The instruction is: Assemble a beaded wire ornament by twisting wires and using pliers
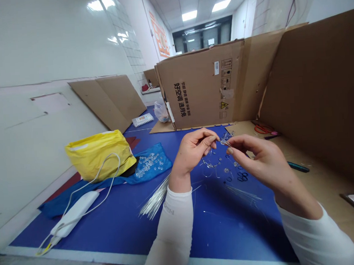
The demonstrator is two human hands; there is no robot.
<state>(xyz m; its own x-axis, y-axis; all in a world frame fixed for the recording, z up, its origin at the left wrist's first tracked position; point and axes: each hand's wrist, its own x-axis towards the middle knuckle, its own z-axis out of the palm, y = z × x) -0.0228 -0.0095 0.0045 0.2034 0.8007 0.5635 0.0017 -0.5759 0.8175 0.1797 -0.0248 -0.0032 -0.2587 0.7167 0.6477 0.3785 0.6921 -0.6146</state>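
Working on a blue tabletop with a pale edge (213, 242), in a white-walled room with bright square ceiling lights (189, 15) and dark-framed windows way past the fingers. Straight behind the fingers there's a big brown cardboard box with black printing (204, 87), plus more cardboard off to their right.

Left of the fingers: a blue plastic sheet piled with clear beads (163, 159), then a crumpled yellow bag (100, 157), and a white power strip with its cord (75, 214) further out and nearer the camera. A fanned bundle of silvery wires (157, 197) lies by the left wrist. Red-handled scissors (263, 129) are beyond the right hand's fingers, and a dark teal cutter (298, 166) is right of them.

As for the fingers, the left hand (200, 147) has thumb and index pinched tight, and the right hand (253, 152) has its thumb and index only narrowly apart. Both grip a small clear bead piece (222, 142) that sits between the two sets of fingertips, above the table.

It looks see-through and roundish, with a shiny thin bit at the right fingertips; too small to tell more. Black rings (242, 177) lie below the right fingers.
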